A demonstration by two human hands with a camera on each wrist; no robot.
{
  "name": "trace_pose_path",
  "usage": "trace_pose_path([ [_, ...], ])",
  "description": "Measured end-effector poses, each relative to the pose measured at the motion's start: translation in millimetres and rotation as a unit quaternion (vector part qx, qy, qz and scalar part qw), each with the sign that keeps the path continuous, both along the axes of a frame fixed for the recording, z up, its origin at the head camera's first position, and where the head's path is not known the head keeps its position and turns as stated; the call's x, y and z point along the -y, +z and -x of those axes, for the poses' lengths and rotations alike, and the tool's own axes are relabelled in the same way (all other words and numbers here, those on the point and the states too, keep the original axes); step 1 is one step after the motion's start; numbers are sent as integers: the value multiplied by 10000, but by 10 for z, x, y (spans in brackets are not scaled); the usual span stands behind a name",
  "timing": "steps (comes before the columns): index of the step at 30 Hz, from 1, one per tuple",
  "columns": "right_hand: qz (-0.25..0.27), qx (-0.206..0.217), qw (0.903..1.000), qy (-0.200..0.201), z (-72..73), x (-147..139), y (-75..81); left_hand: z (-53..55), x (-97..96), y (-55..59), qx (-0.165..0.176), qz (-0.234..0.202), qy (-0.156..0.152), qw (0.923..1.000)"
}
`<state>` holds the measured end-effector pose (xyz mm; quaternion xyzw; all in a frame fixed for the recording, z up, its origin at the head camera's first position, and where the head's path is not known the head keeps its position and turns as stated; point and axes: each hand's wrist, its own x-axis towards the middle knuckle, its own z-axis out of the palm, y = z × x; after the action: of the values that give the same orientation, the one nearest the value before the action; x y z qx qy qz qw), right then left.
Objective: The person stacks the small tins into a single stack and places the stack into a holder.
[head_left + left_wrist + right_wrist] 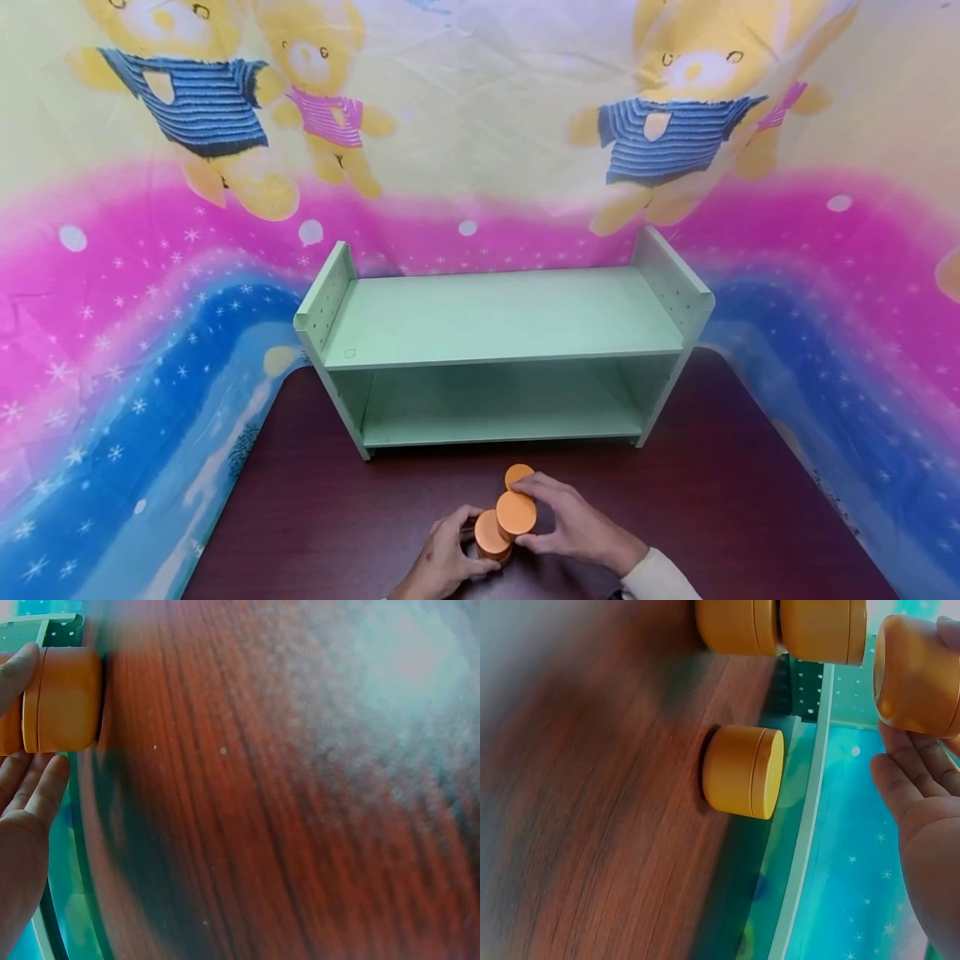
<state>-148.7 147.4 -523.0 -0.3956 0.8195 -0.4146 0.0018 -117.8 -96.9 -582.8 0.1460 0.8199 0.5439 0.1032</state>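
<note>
In the head view, my left hand holds two stacked round orange lidded tins on the table, thumb and fingers to either side. The left wrist view shows the lower tin with its base at the tabletop. My right hand grips another orange tin by its sides. That held tin is raised above the level of the stack's upper tin in the right wrist view. A further orange tin stands upright on the table by itself, just behind the hands.
A pale green two-level shelf with raised side panels stands at the back of the dark red-brown wooden table. Behind and beside the table hangs a colourful cloth printed with teddy bears.
</note>
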Motion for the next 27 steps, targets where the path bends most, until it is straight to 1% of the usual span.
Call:
trace_pose_path([
  [4, -17, -21, 10000, 5, 2, 24, -10, -5, -5, 0, -62, -1, 9, 10000],
  [9, -52, 112, 9999, 26, -2, 60, -5, -6, -6, 3, -73, 2, 30, 10000],
  [12, -98, 115, 9999, 24, -6, 78, -14, 0, -3, -13, -74, -210, 11, 9998],
  [15, -99, 183, 9998, 11, -10, 96, -25, 0, -2, -41, -188, -468, 3, 9987],
  [18, -30, 278, 9996, -12, -19, 116, -26, -6, -2, -57, -297, -591, 19, 9978],
  [24, 104, 281, 9995, -81, -42, 156, -48, -12, 16, -61, -192, -533, 15, 9984],
  [27, 77, 374, 9992, -145, -54, 170, -63, -14, 23, -66, -239, -466, 4, 9986],
])
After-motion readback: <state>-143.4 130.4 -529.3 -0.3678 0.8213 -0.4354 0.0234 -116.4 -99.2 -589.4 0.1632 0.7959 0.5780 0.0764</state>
